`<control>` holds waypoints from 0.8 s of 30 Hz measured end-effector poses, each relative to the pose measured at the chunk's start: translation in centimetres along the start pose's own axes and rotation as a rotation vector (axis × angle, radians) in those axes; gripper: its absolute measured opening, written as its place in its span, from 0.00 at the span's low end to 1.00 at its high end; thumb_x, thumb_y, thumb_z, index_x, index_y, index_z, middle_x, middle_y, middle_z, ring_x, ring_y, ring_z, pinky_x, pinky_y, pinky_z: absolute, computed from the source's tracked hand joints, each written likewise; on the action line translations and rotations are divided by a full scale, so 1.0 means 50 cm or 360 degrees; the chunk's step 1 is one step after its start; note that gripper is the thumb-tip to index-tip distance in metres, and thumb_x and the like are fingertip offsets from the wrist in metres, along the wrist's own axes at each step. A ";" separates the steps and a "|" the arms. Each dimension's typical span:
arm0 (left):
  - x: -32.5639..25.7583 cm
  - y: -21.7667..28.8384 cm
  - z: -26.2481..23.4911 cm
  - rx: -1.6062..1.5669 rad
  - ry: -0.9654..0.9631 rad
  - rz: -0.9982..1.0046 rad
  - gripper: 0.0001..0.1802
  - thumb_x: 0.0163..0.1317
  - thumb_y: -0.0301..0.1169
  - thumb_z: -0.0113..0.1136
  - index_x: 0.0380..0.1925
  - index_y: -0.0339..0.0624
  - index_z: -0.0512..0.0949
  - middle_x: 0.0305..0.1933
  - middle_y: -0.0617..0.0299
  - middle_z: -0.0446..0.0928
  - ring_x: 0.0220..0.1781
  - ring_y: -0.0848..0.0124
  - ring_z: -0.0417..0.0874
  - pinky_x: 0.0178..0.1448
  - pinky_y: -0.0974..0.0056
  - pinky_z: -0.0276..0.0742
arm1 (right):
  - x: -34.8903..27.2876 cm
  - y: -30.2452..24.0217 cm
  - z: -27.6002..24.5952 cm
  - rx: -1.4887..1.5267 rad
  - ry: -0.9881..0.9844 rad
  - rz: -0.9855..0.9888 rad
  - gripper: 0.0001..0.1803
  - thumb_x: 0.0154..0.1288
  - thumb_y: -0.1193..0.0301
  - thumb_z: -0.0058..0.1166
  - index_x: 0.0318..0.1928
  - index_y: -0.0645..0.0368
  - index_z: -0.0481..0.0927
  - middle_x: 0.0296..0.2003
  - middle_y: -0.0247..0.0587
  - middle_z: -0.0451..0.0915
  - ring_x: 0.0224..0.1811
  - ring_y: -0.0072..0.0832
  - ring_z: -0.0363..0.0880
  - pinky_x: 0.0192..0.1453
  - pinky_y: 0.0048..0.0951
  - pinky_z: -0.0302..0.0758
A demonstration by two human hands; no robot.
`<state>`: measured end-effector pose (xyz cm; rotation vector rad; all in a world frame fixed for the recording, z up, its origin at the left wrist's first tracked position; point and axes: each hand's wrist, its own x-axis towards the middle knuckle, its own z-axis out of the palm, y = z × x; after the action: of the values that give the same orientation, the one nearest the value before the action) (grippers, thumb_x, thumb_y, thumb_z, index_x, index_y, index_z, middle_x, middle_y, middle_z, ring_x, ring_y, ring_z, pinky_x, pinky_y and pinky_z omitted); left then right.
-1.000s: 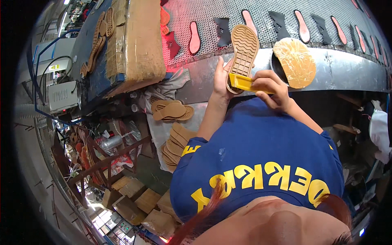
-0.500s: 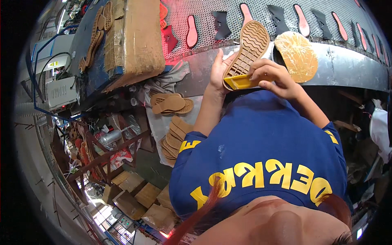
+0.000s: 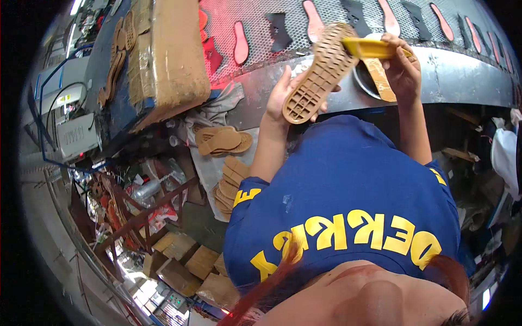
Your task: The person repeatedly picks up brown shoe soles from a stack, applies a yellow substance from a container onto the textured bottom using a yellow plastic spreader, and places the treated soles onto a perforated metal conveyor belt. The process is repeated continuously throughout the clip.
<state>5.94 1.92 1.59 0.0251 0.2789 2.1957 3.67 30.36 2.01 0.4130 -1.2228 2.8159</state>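
Observation:
My left hand (image 3: 279, 96) holds a tan rubber shoe sole (image 3: 315, 84), tread side up, its fingers wrapped underneath and round the edge. The sole slants from the metal ledge down toward my chest. In my right hand (image 3: 405, 68) is a yellow-handled brush (image 3: 375, 48), pinched between thumb and fingers. Its yellow end lies over the sole's upper right edge; motion blur hides whether they touch. Below the brush, a round container (image 3: 361, 81) with a dark inside stands on the ledge, partly covered by a scuffed tan board (image 3: 381, 80).
A mesh conveyor (image 3: 255, 16) beyond the ledge carries pink insoles (image 3: 241, 43) and black shoe pieces (image 3: 279, 32). A large cardboard box (image 3: 176, 54) stands at left. More soles (image 3: 220, 140) lie on a cloth below it. Several cartons (image 3: 202, 261) are at lower left.
The brush has moved from the sole's near end up and right to its far end. More of the round container's dark inside shows beside the board. The view has shifted slightly.

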 end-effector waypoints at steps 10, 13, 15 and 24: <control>-0.017 0.025 -0.010 0.0499 0.0180 0.1326 0.36 0.57 0.19 0.62 0.67 0.48 0.63 0.64 0.59 0.69 0.71 0.58 0.64 0.73 0.47 0.66 | -0.175 0.171 -0.182 -0.2399 0.0103 0.0297 0.06 0.65 0.76 0.52 0.41 0.62 0.79 0.40 0.50 0.77 0.46 0.48 0.77 0.51 0.41 0.75; -0.015 0.029 -0.021 0.0820 0.0331 0.1360 0.38 0.54 0.09 0.57 0.64 0.49 0.64 0.62 0.57 0.69 0.72 0.59 0.63 0.73 0.52 0.66 | -0.172 0.198 -0.170 -0.2552 0.0137 0.0080 0.06 0.65 0.76 0.52 0.41 0.62 0.79 0.40 0.49 0.77 0.45 0.47 0.78 0.50 0.41 0.75; -0.013 0.029 -0.039 0.1234 0.0435 0.1267 0.41 0.53 0.08 0.56 0.66 0.48 0.61 0.66 0.53 0.66 0.73 0.58 0.63 0.73 0.50 0.65 | -0.167 0.214 -0.177 -0.2719 0.0062 -0.0096 0.09 0.61 0.78 0.51 0.42 0.64 0.79 0.41 0.50 0.76 0.43 0.48 0.79 0.49 0.41 0.76; -0.051 0.003 -0.049 0.0975 0.0391 0.1360 0.55 0.51 0.08 0.51 0.75 0.57 0.39 0.75 0.49 0.53 0.77 0.53 0.54 0.74 0.43 0.61 | -0.193 0.258 -0.210 -0.2488 0.0156 0.0059 0.10 0.63 0.77 0.52 0.45 0.63 0.79 0.39 0.50 0.76 0.42 0.47 0.78 0.46 0.41 0.75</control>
<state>7.06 -0.67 -0.54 0.2541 1.2621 2.8504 8.73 29.72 -16.53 0.0944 -2.7038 1.0933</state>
